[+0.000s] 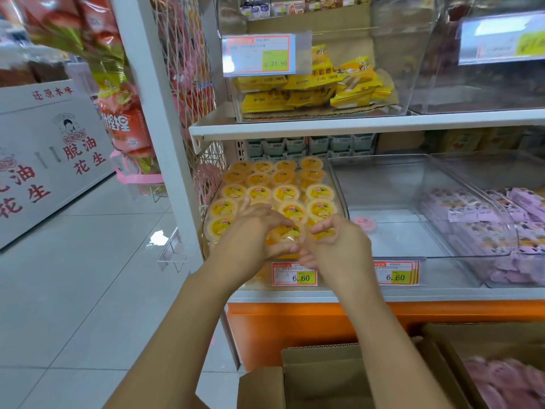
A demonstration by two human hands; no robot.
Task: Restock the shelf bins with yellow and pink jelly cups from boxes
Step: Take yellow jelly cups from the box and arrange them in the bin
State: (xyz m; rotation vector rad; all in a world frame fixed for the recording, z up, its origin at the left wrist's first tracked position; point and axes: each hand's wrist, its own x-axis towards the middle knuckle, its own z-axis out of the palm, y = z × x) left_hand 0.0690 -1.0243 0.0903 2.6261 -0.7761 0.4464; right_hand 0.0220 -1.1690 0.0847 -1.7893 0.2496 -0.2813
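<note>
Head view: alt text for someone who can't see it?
The left hand and right hand hold a yellow jelly cup over the front of a clear bin nearly full of them. The next bin holds one pink cup; cardboard boxes sit below.

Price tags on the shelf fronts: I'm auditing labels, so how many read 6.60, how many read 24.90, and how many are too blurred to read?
6.60 tags: 2
24.90 tag: 1
Blurred tag: 1
Total: 4
</note>
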